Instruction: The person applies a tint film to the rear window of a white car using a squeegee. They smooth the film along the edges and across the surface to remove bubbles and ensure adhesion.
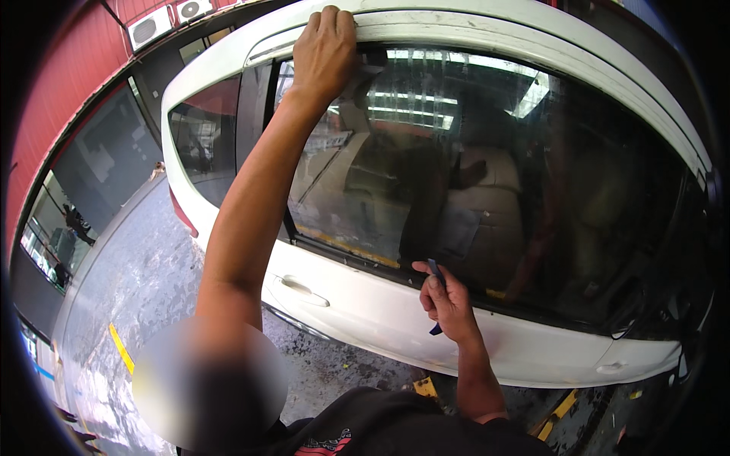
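A white car's side fills the middle, with dark door windows (479, 167) and a pale roof edge (456, 21). My left hand (325, 53) is stretched up to the top of the door frame, fingers bent and close together over its upper edge; their tips are partly hidden. Low at the window's bottom edge, my right hand (450, 302) is closed round a slim blue flat pry tool (435, 267). One end of the tool sticks up past the thumb, the other shows below the fist. A white door handle (300, 291) lies left of this hand.
Wet-looking grey floor (152, 304) spreads at the left, with a yellow line (121, 348). Yellow metal parts (559, 414) are on the floor beneath the car's near side. A red-walled building (68, 83) with air-conditioner units (150, 29) stands behind. A person (77, 226) is far left.
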Motion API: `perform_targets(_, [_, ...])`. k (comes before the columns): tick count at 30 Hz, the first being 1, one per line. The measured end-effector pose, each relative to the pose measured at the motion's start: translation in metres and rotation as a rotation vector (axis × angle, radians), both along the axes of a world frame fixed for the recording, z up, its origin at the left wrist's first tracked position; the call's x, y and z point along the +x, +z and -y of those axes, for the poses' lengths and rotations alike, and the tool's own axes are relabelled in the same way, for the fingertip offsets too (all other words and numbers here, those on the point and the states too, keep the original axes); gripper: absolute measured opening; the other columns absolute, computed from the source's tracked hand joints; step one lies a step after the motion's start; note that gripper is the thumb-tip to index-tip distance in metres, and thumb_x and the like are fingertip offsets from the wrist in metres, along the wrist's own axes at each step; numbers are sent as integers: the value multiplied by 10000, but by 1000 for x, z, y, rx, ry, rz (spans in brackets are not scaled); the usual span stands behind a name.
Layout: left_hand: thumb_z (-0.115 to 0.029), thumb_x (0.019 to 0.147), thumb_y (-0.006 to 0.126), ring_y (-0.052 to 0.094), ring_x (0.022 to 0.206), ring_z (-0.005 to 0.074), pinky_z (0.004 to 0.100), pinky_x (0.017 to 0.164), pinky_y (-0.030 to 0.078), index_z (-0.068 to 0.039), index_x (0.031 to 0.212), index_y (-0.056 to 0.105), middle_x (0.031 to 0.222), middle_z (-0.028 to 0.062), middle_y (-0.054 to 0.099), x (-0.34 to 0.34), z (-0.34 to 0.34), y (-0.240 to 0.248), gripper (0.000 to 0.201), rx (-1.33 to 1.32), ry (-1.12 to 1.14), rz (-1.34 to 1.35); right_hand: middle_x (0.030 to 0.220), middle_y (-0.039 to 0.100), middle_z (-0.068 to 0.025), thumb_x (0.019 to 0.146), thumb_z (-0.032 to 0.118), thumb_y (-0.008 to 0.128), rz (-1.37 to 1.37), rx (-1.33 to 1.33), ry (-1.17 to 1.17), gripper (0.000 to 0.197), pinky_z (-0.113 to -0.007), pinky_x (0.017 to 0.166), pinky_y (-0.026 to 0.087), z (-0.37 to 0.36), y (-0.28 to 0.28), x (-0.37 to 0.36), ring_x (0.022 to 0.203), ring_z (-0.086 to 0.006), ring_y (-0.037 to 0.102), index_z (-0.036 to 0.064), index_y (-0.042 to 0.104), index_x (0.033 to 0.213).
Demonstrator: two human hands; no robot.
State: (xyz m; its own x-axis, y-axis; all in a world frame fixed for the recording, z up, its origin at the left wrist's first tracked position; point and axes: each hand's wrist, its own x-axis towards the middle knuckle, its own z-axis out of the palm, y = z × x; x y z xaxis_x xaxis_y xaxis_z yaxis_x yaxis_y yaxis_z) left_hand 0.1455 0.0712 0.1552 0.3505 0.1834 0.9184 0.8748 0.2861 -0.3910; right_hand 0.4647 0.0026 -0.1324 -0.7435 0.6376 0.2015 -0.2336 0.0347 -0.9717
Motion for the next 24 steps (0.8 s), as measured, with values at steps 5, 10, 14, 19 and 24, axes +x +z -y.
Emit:
perform_targets(5, [-80, 905, 627, 670, 927, 382, 471, 825, 540, -16, 1053, 663, 984, 181, 687, -67, 10, 26, 165, 242, 17, 270, 699, 482, 39, 1134, 374, 480, 35, -69, -60, 432, -214, 526, 340, -6, -1, 35, 576, -31, 406, 55, 589, 1405])
perform_targets(10, [-56, 963, 631, 725, 864, 305, 376, 766, 565, -59, 1165, 738, 1076, 125, 736, -26, 25, 11, 229, -139, -321, 283, 709, 468, 32, 1116, 385, 524, 34, -59, -65, 466, -202, 495, 309, -20, -10, 50, 562, -24, 366, 11, 578, 1388])
perform_targets(14, [-185, 966, 711, 718, 806, 266, 375, 742, 557, -112, 1076, 798, 1032, 52, 739, -5, 29, 7, 159, -200, -169, 238, 701, 471, 36, 1116, 387, 522, 74, -45, -20, 449, -210, 511, 332, -28, -15, 44, 569, -26, 386, 30, 598, 1378])
perform_targets(19, [-212, 951, 680, 721, 837, 328, 437, 747, 561, -109, 972, 785, 975, 53, 739, 0, 35, 35, 148, -340, -72, 136, 696, 477, 46, 1126, 369, 498, 100, -53, 50, 414, -221, 534, 356, -39, -30, 42, 580, -24, 412, 55, 618, 1368])
perform_targets(24, [-188, 970, 683, 717, 843, 365, 437, 731, 552, -85, 971, 752, 959, 102, 730, 0, 25, 34, 123, -252, 97, 93, 704, 478, 52, 1132, 343, 486, 72, -97, 113, 403, -215, 540, 353, -50, -36, 25, 587, -20, 409, 48, 611, 1377])
